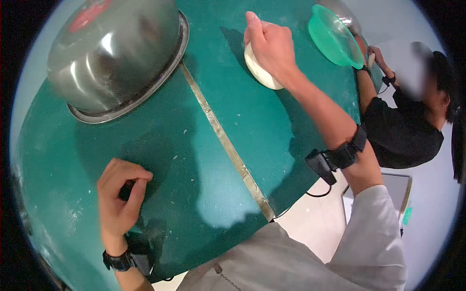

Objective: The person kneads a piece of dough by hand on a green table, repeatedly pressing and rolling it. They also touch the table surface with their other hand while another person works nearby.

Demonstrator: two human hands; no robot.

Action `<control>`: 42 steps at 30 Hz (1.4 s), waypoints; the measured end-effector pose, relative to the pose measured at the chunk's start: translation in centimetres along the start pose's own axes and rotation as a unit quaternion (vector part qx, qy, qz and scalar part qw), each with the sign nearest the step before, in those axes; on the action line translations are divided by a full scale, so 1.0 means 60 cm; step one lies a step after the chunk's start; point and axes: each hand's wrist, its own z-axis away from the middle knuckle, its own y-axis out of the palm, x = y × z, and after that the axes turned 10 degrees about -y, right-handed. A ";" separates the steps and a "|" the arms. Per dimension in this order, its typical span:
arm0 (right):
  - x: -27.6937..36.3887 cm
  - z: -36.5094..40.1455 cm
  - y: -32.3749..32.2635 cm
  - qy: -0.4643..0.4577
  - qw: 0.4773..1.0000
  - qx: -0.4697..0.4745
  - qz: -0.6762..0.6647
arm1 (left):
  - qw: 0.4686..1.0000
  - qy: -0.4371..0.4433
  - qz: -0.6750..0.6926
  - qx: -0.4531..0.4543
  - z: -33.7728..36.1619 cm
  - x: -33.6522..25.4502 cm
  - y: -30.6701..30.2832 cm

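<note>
My right hand [272,46] is curled over a smooth, pale lump of dough [262,72] on the green table [233,131]. Its thumb points up and away, and its palm side, along with part of the dough, is hidden beneath. My left hand [121,194] is closed above the left part of the table, thumb tip against the curled index finger, with nothing visible between them. A large upside-down steel bowl [116,58] lies beyond the left hand, its rim on the table.
A metal strip [218,128] crosses the tabletop. At the far right stands a translucent green basin [332,39] by another metal bowl [340,12]. A person in black [403,128] works beside it, hands near a pale piece. White flour specks dot the surface.
</note>
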 end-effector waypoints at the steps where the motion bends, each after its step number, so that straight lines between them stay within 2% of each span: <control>1: -0.004 -0.004 0.008 0.046 0.999 -0.018 0.021 | 1.000 -0.009 0.002 0.010 0.000 -0.003 0.000; 2: -0.007 -0.007 0.014 0.092 0.994 -0.038 0.043 | 1.000 0.000 -0.003 0.007 0.004 -0.003 0.001; 4: -0.002 -0.011 0.018 0.149 0.987 -0.009 0.064 | 0.996 -0.059 0.060 0.007 0.007 -0.002 0.006; 5: 0.006 -0.009 0.016 0.174 0.983 0.008 0.065 | 0.997 -0.048 0.053 -0.003 0.006 -0.004 0.007; 9: 0.007 0.018 -0.001 0.178 0.984 0.002 -0.001 | 0.998 -0.035 0.047 0.009 0.013 0.004 -0.002; 11: -0.005 0.032 -0.028 0.162 0.978 0.057 -0.120 | 0.996 -0.054 0.060 0.032 0.015 0.009 -0.002; 12: -0.003 0.044 -0.046 0.156 0.979 0.058 -0.119 | 0.996 -0.063 0.057 0.031 0.016 0.003 -0.003; 14: 0.011 0.064 -0.090 0.064 0.989 0.079 -0.104 | 0.998 -0.039 0.054 0.019 0.012 0.004 0.000; 15: 0.019 0.061 -0.111 0.062 0.989 0.085 -0.102 | 0.999 -0.017 0.046 0.013 0.010 0.006 0.002; 17: 0.033 0.054 -0.139 0.039 0.982 0.182 0.036 | 0.999 -0.023 0.035 0.011 0.008 0.002 0.003; 18: 0.028 0.055 -0.131 -0.047 0.981 0.168 0.089 | 0.999 -0.026 0.020 0.010 0.008 -0.001 0.002; 19: 0.026 0.059 -0.113 -0.048 0.979 0.175 0.089 | 0.999 -0.032 0.024 0.010 0.007 0.000 0.001; 20: 0.028 0.065 -0.087 -0.164 0.974 0.119 0.104 | 0.999 -0.022 0.023 0.014 0.005 0.000 0.000; 22: 0.044 0.057 -0.050 -0.362 0.922 0.038 0.132 | 0.999 -0.025 0.028 0.020 0.004 0.000 -0.001; 23: 0.057 0.052 -0.038 -0.363 0.922 0.048 0.126 | 1.000 -0.014 0.023 0.013 0.003 -0.002 -0.001; 25: 0.076 0.052 -0.022 -0.289 0.924 0.184 0.169 | 0.999 -0.012 0.026 0.015 0.002 -0.001 0.000; 26: 0.078 0.043 -0.016 -0.283 0.924 0.194 0.167 | 0.999 -0.009 0.031 0.013 0.000 0.000 0.000; 28: 0.065 0.003 -0.004 -0.164 0.943 0.245 0.155 | 0.999 -0.004 0.039 0.009 -0.005 0.004 -0.001; 29: 0.048 -0.014 0.008 -0.163 0.943 0.246 0.155 | 0.999 -0.011 0.041 0.012 -0.004 0.006 -0.003; 31: 0.009 -0.030 0.025 -0.030 0.990 0.128 0.044 | 0.999 -0.017 0.044 0.028 -0.002 0.009 -0.003; 32: -0.007 -0.040 0.030 -0.027 0.991 0.125 0.046 | 0.999 -0.014 0.039 0.020 -0.002 0.009 -0.002; 34: -0.029 -0.055 0.033 -0.013 1.000 0.015 0.015 | 1.000 -0.001 0.028 0.007 -0.001 0.000 0.000; 37: -0.042 -0.039 0.030 -0.024 1.000 -0.006 0.015 | 1.000 -0.012 0.013 0.000 0.004 -0.010 -0.001; 38: -0.041 -0.028 0.022 -0.045 0.999 0.005 0.014 | 1.000 -0.010 0.013 0.000 0.005 -0.009 0.000; 40: -0.038 -0.011 0.013 -0.032 0.999 0.041 0.000 | 1.000 0.001 0.012 -0.014 0.006 -0.006 0.004; 42: -0.034 0.006 0.001 -0.034 0.998 0.056 -0.016 | 0.999 -0.031 0.031 0.001 0.011 0.000 0.003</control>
